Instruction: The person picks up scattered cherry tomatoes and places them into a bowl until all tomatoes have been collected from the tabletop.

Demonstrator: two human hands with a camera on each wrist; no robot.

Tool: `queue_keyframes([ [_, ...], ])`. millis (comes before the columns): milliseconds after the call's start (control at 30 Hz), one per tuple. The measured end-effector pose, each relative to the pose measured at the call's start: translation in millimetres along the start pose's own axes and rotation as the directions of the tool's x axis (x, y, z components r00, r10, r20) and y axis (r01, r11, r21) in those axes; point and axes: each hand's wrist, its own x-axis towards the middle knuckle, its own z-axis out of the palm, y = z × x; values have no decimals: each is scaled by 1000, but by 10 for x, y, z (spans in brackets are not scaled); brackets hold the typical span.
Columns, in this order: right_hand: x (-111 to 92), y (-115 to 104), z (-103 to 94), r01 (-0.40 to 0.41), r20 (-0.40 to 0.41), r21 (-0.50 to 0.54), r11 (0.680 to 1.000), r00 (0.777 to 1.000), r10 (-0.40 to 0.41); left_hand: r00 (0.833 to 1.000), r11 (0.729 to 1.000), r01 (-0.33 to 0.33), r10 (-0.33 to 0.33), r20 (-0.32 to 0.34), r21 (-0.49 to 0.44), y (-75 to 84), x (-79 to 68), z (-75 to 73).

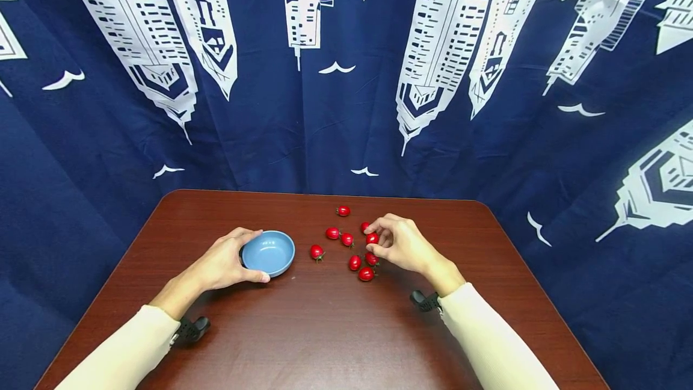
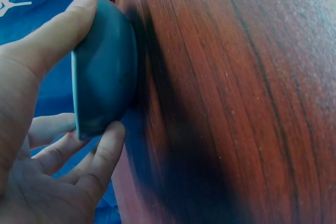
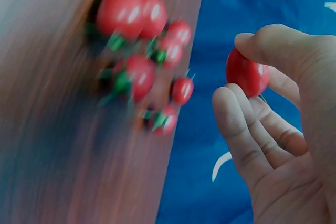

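Note:
My left hand (image 1: 227, 262) grips a small blue bowl (image 1: 269, 253) at its left side, thumb on the near rim and fingers around the far side. The left wrist view shows the bowl (image 2: 105, 66) from the side, between thumb and fingertips. Over the cluster of tomatoes, my right hand (image 1: 399, 244) pinches one cherry tomato (image 3: 248, 73) between thumb and fingers, held above the table. Several other red cherry tomatoes (image 1: 366, 274) with green stems lie on the table between the bowl and the right hand. No tomato shows inside the bowl.
The brown wooden table (image 1: 325, 330) has its far edge close to a dark blue curtain (image 1: 303, 137) printed with white buildings. One tomato (image 1: 343, 211) lies farthest back, near that edge. Another tomato (image 1: 316, 252) is nearest the bowl.

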Motion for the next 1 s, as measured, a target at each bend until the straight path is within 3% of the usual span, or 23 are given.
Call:
queue_keyframes([
  [300,355,-379,287,120,57,-7,993,991,-119,1000,1000,11,-11,13,12,0,4,12],
  [1000,956,-876,1000,204,165,25,979,965,-206,1000,1000,-7,7,14,18,17,18,-3],
])
